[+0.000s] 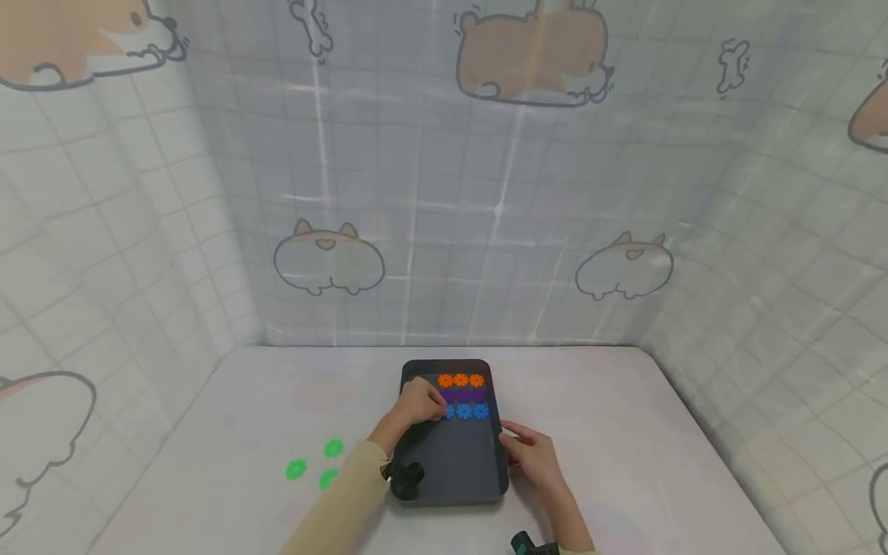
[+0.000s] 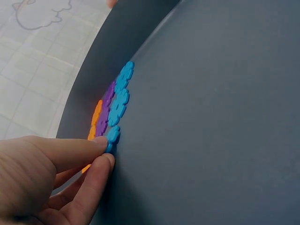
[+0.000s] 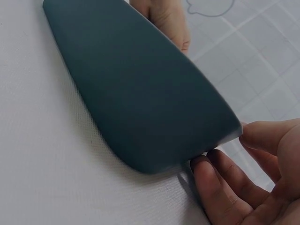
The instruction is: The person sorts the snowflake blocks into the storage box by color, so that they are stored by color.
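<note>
A dark grey rectangular tray [image 1: 458,462] holds flower-shaped plastic pieces in rows at its far right. The far row is orange [image 1: 461,380], the middle one purple [image 1: 463,395], the near one blue [image 1: 465,412]. My left hand [image 1: 419,402] reaches in over the tray's left side. Its thumb and a finger pinch the leftmost blue flower piece [image 2: 113,136], which lies beside the other blue ones. At the tray's right wall, my right hand [image 1: 536,456] grips the edge between thumb and fingers; in the right wrist view the tray's outer side [image 3: 140,93] faces the camera.
Three green flower pieces [image 1: 296,469] lie on the white table [image 1: 610,432] left of the tray, one partly behind the left sleeve [image 1: 347,493]. Light curtain walls [image 1: 472,169] with cartoon dogs enclose the table's back and sides.
</note>
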`<state>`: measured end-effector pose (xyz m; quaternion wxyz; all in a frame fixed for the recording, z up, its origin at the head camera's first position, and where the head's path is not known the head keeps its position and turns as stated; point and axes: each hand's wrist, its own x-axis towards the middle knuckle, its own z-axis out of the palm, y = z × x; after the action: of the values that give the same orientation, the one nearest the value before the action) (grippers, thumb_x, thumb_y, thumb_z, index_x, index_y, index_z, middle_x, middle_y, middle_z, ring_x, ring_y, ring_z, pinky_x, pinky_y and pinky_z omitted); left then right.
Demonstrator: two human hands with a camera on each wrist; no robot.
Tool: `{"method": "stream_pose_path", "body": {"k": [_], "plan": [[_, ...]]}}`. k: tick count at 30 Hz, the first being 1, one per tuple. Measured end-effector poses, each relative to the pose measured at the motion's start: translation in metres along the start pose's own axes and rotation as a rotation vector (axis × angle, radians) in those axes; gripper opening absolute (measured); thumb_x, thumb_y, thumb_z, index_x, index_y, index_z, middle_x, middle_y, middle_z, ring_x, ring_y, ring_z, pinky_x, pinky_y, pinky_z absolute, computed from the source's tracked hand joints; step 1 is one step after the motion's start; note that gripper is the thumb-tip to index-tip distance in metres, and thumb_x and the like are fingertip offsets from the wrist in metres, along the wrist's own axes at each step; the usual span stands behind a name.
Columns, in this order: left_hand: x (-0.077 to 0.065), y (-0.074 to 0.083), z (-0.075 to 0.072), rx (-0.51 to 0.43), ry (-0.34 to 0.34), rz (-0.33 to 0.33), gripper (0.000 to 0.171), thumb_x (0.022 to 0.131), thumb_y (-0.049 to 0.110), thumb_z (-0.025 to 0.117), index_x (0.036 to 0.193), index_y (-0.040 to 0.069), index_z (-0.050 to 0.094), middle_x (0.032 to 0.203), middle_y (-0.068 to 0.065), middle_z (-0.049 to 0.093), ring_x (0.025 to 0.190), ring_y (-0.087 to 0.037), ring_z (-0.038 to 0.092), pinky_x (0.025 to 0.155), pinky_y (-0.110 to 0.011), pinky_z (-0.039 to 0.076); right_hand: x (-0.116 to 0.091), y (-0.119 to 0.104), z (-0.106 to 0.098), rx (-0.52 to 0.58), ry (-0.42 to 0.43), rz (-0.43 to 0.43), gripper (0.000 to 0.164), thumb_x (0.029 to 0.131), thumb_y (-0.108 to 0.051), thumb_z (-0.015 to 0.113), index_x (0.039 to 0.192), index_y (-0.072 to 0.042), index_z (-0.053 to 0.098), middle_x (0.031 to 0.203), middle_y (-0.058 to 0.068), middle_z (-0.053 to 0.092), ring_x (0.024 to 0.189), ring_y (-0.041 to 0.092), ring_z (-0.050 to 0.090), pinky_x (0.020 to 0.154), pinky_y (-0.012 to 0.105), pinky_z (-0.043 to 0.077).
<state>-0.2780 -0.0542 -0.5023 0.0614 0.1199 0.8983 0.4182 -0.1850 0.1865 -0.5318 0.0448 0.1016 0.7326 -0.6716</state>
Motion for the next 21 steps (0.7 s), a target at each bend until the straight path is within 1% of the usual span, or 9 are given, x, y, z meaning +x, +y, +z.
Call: {"method": "stream_pose_path", "body": {"k": [4, 12, 21], "plan": [[0.0017, -0.0017, 0.0005, -0.002, 0.007, 0.003, 0.005, 0.079, 0.008, 0.081, 0.078, 0.005, 0.077, 0.064, 0.001, 0.067, 0.056, -0.011, 0.065, 0.054, -0.027, 0.055, -0.0004, -0.0008, 0.0009, -0.007, 0.006, -0.004, 0.046, 0.088, -0.027, 0.073, 0.126, -0.002, 0.064, 0.094, 0.011, 0.07, 0.07, 0.02, 0.064, 0.058, 0.03, 0.055], [0.0055, -0.0007, 0.0006, 0.023, 0.028, 0.017, 0.006, 0.078, 0.01, 0.082, 0.077, 0.006, 0.078, 0.062, 0.003, 0.067, 0.055, -0.01, 0.063, 0.054, -0.026, 0.055, 0.0013, -0.0051, 0.0005, 0.018, 0.007, 0.0, 0.045, 0.089, -0.025, 0.073, 0.126, -0.003, 0.064, 0.094, 0.011, 0.069, 0.07, 0.021, 0.065, 0.06, 0.031, 0.055], [0.0017, -0.0026, 0.0017, 0.026, 0.019, 0.009, 0.006, 0.078, 0.01, 0.082, 0.077, 0.006, 0.077, 0.061, 0.003, 0.066, 0.055, -0.01, 0.062, 0.054, -0.026, 0.054, -0.004, -0.0048, 0.0003, -0.006, -0.004, -0.001, 0.045, 0.089, -0.024, 0.073, 0.127, -0.001, 0.063, 0.095, 0.012, 0.07, 0.07, 0.021, 0.064, 0.059, 0.031, 0.056]]}}
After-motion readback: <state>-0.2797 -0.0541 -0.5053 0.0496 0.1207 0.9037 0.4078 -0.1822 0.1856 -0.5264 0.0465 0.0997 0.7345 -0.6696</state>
